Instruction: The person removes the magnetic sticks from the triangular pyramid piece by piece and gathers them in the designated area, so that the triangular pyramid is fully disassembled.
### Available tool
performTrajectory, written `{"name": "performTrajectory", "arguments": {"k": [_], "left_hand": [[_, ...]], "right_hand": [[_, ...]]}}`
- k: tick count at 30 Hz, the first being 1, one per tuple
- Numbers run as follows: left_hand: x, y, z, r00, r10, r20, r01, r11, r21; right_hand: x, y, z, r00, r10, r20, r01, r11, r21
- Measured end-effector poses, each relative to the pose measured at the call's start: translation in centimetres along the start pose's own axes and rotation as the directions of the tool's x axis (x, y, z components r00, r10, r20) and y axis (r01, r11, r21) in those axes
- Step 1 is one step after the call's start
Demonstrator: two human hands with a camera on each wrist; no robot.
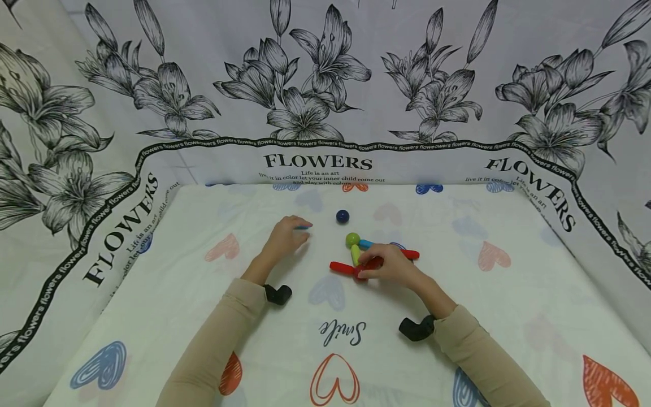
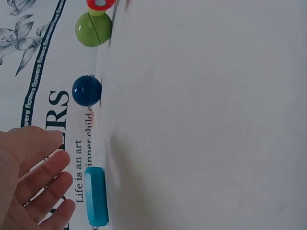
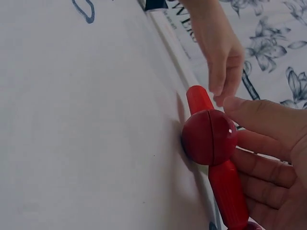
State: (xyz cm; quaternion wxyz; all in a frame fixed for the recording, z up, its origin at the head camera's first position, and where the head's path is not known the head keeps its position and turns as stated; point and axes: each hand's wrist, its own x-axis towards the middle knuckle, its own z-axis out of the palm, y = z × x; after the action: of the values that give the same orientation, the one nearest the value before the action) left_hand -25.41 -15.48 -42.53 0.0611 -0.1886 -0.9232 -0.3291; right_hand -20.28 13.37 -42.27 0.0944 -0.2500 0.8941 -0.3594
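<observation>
1. The left hand (image 1: 285, 237) lies on the heart-printed cloth (image 1: 508, 305), its fingers loose and slightly bent over a light blue stick (image 2: 96, 195). In the left wrist view the fingertips (image 2: 57, 184) hang just beside the stick, and it is not clear that they touch it; they are not wrapped round it.
2. The right hand (image 1: 391, 264) rests on a cluster of toy pieces near the middle of the cloth. Its fingers curl round a red ball (image 3: 209, 136), which joins two red sticks (image 3: 228, 194).
3. A green ball (image 1: 352, 239) sits at the far end of the cluster, with a yellow-green stick (image 1: 355, 255) and a second blue stick (image 1: 367, 244) meeting it.
4. A dark blue ball (image 1: 343, 216) lies alone beyond the green ball, apart from both hands.
5. A black-and-white flower-printed sheet (image 1: 325, 85) stands behind and beside the cloth.
</observation>
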Motion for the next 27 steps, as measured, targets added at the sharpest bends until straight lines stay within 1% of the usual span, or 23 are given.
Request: {"name": "performTrajectory", "arguments": {"k": [4, 6, 11, 15, 20, 23, 27], "left_hand": [[-0.6, 1.0, 0.3, 0.999, 0.015, 0.052, -0.015, 1.0, -0.009], [-0.9, 1.4, 0.4, 0.997, 0.019, 0.077, -0.017, 0.999, -0.029], [-1.5, 2.5, 1.0, 0.988, 0.041, 0.151, -0.031, 0.997, -0.067], [-1.7, 3.6, 1.6, 0.973, 0.045, 0.229, -0.024, 0.995, -0.094], [-1.8, 4.9, 2.2, 0.947, 0.015, 0.32, 0.029, 0.991, -0.131], [-1.9, 5.4, 2.7, 0.939, 0.037, 0.342, 0.013, 0.989, -0.144], [-2.0, 5.8, 3.1, 0.931, 0.096, 0.352, -0.042, 0.986, -0.159]], "right_hand": [[-0.1, 0.1, 0.1, 0.999, -0.044, 0.009, 0.044, 0.999, 0.011], [-0.1, 0.1, 0.1, 0.997, -0.07, 0.011, 0.07, 0.997, 0.009], [-0.2, 0.1, 0.0, 0.995, -0.101, 0.016, 0.102, 0.994, -0.036], [-0.3, 0.1, -0.1, 0.995, -0.094, 0.022, 0.096, 0.993, -0.067], [-0.3, 0.3, -0.1, 0.992, -0.122, 0.02, 0.123, 0.99, -0.074], [-0.3, 0.4, -0.1, 0.99, -0.141, 0.021, 0.142, 0.987, -0.071], [-0.3, 0.6, -0.1, 0.989, -0.145, 0.025, 0.147, 0.987, -0.066]]}}
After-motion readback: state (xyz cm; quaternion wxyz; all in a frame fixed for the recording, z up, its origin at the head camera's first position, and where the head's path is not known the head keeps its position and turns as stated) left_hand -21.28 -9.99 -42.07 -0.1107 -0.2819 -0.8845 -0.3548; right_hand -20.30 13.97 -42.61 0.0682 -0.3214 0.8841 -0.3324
